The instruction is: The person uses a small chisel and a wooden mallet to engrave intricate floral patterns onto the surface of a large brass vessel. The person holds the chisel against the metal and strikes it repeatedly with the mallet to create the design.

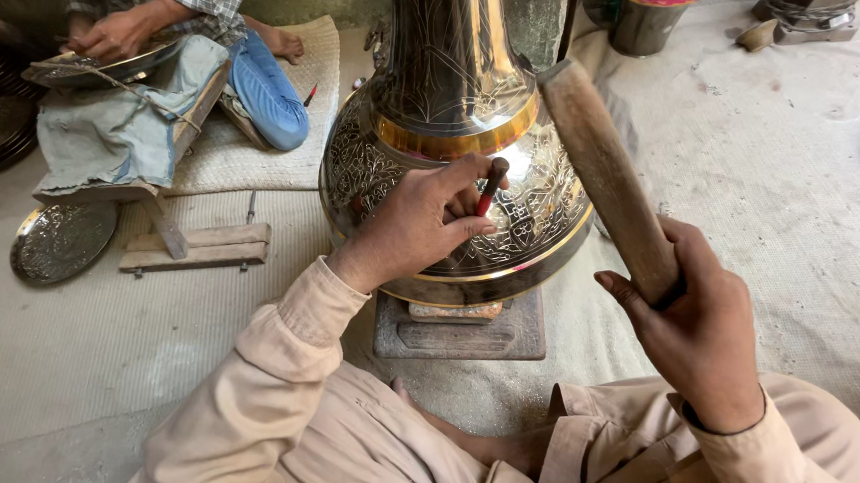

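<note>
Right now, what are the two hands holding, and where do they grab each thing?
The left hand pinches a small chisel near its top against the engraved vase. The right hand wraps the lower end of a wooden mallet.

**Colours and patterns around an engraved brass vase**

A shiny golden-brass vase [455, 154] carries dark, finely engraved leaf and line patterns, with plain gold bands. A thin dark red chisel [491, 186] and a pale brown wooden mallet [603, 173]. Beige sleeves. Another person nearby: grey checked shirt, blue jeans. A dark, patterned round metal plate [62, 239] on the off-white woven mat [801, 195].
</note>
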